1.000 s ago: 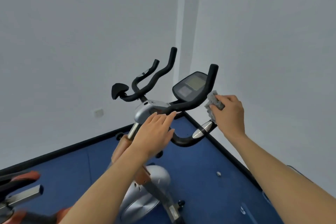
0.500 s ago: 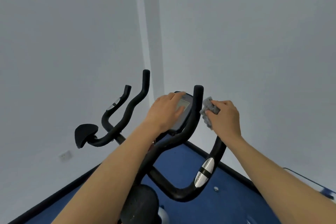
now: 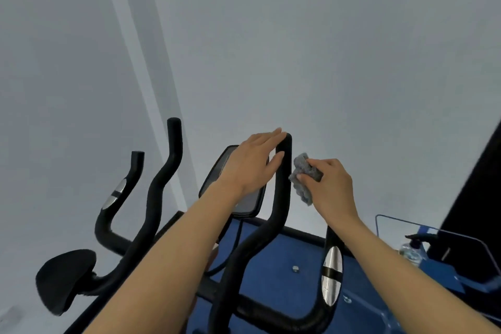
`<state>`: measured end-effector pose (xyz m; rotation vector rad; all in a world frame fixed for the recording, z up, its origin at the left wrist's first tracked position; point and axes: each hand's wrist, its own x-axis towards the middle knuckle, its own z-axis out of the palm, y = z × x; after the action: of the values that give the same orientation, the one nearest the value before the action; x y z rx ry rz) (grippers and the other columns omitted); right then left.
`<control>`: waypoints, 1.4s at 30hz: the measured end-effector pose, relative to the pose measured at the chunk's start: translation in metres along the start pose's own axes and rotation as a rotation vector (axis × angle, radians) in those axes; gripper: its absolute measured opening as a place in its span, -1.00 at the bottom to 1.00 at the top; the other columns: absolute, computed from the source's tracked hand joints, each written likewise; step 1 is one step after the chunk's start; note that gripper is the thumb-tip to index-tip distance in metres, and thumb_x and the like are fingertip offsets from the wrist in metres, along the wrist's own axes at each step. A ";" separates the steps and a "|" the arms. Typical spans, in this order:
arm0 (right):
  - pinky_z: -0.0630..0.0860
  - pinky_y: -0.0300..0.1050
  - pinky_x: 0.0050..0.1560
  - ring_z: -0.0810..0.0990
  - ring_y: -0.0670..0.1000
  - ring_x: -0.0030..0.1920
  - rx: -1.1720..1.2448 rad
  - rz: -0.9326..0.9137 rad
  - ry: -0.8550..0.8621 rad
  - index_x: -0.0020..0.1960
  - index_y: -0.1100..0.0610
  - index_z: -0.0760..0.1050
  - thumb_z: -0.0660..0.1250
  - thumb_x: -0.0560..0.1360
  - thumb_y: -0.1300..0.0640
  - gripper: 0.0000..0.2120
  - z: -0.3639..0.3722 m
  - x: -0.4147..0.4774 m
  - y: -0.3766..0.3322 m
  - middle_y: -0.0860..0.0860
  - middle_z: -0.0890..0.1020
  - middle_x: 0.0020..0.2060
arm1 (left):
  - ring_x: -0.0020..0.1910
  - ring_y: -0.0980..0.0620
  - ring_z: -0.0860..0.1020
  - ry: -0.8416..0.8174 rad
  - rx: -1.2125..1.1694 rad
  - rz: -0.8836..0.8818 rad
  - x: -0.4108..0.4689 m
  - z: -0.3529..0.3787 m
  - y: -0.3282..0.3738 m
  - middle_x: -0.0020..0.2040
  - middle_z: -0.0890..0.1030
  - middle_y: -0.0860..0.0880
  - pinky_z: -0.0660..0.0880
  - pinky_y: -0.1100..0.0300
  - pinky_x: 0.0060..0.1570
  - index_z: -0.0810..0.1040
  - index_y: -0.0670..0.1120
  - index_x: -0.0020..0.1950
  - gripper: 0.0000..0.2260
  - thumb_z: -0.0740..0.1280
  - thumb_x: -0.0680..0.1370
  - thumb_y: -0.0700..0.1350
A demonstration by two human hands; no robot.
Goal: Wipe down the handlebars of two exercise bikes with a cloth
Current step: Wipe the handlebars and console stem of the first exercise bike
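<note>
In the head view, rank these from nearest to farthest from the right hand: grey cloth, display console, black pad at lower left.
1. grey cloth: held in the right hand.
2. display console: to the left, beyond the upright bar, partly behind the left hand.
3. black pad: far lower left.

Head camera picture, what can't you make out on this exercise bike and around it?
- Console screen: the left hand and forearm cover most of it, and the readout is too dark to tell.
- Bike frame below the handlebar: cut off by the bottom edge.
- Cloth: partly hidden inside the right hand.
- Bottle at the right: blurred, label unreadable.
</note>
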<state>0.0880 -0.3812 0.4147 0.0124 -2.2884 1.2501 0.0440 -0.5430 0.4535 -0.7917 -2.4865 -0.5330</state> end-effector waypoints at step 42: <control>0.36 -0.41 -0.20 0.49 0.01 -0.20 -0.037 -0.286 0.438 0.04 0.18 0.62 0.39 0.44 0.30 -0.81 0.063 0.000 -0.015 -0.04 0.51 -0.23 | 0.32 0.13 0.36 0.025 -0.296 0.114 0.005 0.002 -0.026 0.35 0.43 0.07 0.24 0.16 0.33 0.42 0.03 0.34 -0.64 0.06 0.59 0.03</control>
<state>0.0640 -0.4399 0.3992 0.0462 -1.8553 0.9542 0.0234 -0.5598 0.4491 -1.0243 -2.3521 -0.8759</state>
